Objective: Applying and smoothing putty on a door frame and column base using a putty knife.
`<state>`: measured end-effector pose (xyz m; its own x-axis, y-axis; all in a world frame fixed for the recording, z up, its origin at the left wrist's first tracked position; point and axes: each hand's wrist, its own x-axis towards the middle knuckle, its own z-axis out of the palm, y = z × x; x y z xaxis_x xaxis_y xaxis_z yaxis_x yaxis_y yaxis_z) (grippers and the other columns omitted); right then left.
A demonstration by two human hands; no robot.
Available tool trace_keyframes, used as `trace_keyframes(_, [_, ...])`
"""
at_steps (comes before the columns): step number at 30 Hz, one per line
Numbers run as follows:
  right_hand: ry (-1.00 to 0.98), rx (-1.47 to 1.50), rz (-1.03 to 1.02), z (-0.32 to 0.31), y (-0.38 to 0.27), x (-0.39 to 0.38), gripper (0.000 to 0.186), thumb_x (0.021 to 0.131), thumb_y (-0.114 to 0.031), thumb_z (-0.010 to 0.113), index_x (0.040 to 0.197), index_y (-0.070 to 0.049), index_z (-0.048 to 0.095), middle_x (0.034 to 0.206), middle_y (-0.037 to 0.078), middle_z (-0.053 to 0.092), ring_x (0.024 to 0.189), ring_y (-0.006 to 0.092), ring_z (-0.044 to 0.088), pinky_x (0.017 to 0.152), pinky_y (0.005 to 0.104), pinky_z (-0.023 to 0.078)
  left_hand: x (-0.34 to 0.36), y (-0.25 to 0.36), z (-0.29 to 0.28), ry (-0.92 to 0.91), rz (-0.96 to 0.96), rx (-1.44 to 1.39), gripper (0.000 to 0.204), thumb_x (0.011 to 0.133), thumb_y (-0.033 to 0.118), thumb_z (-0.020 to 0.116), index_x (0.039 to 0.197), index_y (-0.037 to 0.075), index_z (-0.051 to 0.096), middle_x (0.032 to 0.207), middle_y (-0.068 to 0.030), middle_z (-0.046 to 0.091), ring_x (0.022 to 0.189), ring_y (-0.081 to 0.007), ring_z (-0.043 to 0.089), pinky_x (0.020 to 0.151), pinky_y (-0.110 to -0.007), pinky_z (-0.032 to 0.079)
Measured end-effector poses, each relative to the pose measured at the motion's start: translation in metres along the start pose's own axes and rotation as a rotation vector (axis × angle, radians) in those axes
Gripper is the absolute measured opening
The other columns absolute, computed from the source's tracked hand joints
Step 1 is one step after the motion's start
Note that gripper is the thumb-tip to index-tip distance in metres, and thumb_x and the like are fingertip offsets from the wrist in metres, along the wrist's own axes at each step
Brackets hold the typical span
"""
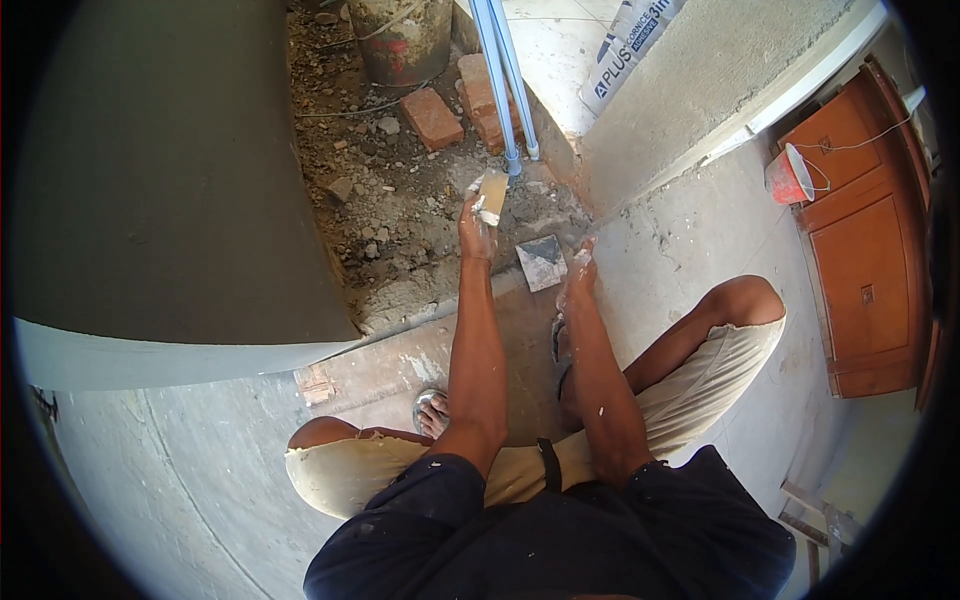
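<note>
My left hand (478, 232) is closed around a small flat tan piece (493, 196) smeared with white paste. It is raised over the rubble beside the blue pipes (497, 80). To its right, my right hand (582, 268) has curled, paste-marked fingers at the edge of a flat square plate (541, 262). The plate is dark grey on one part and coated with pale paste on the rest; it appears gripped at its right edge. Whatever lies inside the right palm is hidden.
A stained bucket (400, 40) and red bricks (432, 118) stand on rubble ahead. A grey curved wall (170, 180) rises at left, a rough low wall (720, 80) at right. Farther right are a red pail (788, 178) and a wooden cabinet (860, 270). A printed bag (625, 50) lies beyond.
</note>
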<state>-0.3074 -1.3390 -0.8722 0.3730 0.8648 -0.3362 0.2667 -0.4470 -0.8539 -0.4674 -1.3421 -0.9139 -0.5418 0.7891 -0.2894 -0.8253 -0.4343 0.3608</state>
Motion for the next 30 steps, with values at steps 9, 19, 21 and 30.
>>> trace_keyframes(9, [-0.654,0.312,-0.043,-0.017,-0.065,-0.026,0.045,0.089,-0.037,0.05,0.119,-0.003,0.05,0.108,0.005,0.057,0.094,0.0169,0.054,0.081,0.0335,0.044,-0.049,-0.032,0.069,-0.341,0.261,0.459,0.045,0.089,0.03,0.045,0.125,0.003,0.045,0.113,-0.0054,0.053,0.099,-0.0169,0.052,0.087,-0.026,0.038])
trace_keyframes(19, [-0.018,-0.3,-1.221,-0.168,-0.245,-0.108,0.042,0.088,-0.013,0.05,0.128,-0.002,0.043,0.077,0.005,0.054,0.061,0.0094,0.047,0.053,0.0242,0.042,-0.061,-0.026,-0.016,0.13,-0.375,1.848,0.055,0.064,0.05,0.069,0.091,0.003,0.065,0.1,-0.0165,0.063,0.096,-0.0314,0.06,0.077,-0.042,0.048])
trace_keyframes(21, [-0.025,-0.3,-1.357,-0.204,-0.265,-0.091,0.036,0.088,-0.012,0.044,0.123,-0.002,0.05,0.075,0.003,0.051,0.061,0.0086,0.044,0.055,0.025,0.04,-0.079,-0.048,-0.014,0.141,-0.365,1.893,0.052,0.065,0.049,0.069,0.087,0.002,0.065,0.098,-0.0176,0.063,0.093,-0.0311,0.061,0.076,-0.041,0.048])
trace_keyframes(30, [-0.384,-0.853,-1.008,-0.115,-0.081,0.01,0.05,0.084,-0.015,0.055,0.13,-0.013,0.036,0.1,0.021,0.053,0.083,0.0326,0.057,0.071,0.0389,0.045,-0.086,-0.101,-0.053,0.272,0.05,1.614,0.03,0.069,0.025,0.073,0.077,0.001,0.059,0.074,-0.0127,0.063,0.067,-0.0228,0.063,0.06,-0.035,0.049])
